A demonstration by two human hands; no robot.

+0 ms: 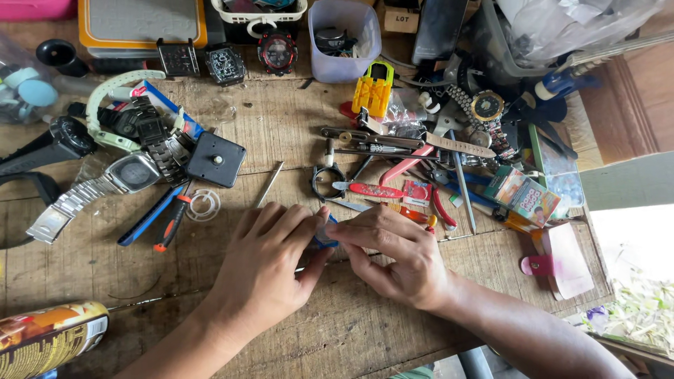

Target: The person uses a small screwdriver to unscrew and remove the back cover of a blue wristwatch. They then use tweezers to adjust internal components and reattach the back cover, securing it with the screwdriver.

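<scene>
- Presently both hands meet at the middle of the wooden surface (295, 133): left hand (270, 263) and right hand (400, 256), fingertips pressed together over a small blue piece (325, 241).
- Left hand: fingers curled in, thumb and forefinger pinched on the blue piece. Right hand: likewise closed, forefinger laid over the top. What else sits between the fingertips is hidden.
- Blue piece lies low, at or just above the surface, below the red-handled knife (368, 189) and just beside the orange screwdriver (411, 213).
- Judgement: work this small goes best with both wrists resting on the surface, so the pinch stays steady.
- Judgement: keep the grip light; a hard squeeze could flick the piece into the clutter.
- Nearby: black square clock movement (215, 159), steel-band watch (105, 184) at left, red-handled pliers (421, 165) above the right hand, yellow case tool (373, 88) further up.
- Spray can (49, 337) lies at lower left, well apart from the hands.
</scene>
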